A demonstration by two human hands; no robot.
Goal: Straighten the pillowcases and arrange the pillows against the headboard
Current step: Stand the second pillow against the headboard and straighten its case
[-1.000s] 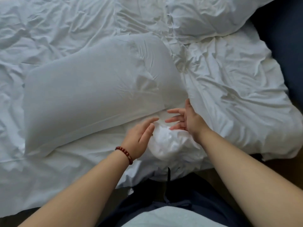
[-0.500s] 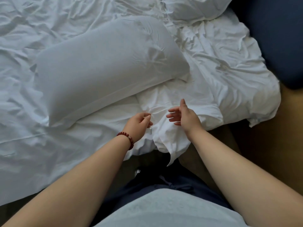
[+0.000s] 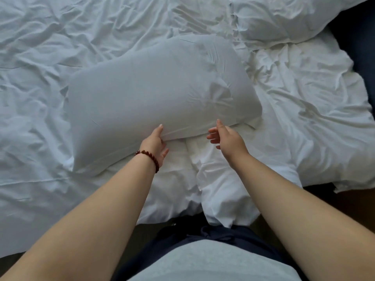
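Pillow (image 3: 154,92) lies slantwise on the rumpled bed (image 3: 50,47). Your left grip (image 3: 155,141): wide, thumb touching its near edge. Your right grip (image 3: 227,138): wide, holding nothing, just beside that edge.

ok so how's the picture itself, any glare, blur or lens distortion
Head view: soft, even light, no glare; the pillow reads greyer than the brighter sheets on the right; the left hand and right hand look fairly sharp; the wide lens stretches the forearms toward the bottom corners.
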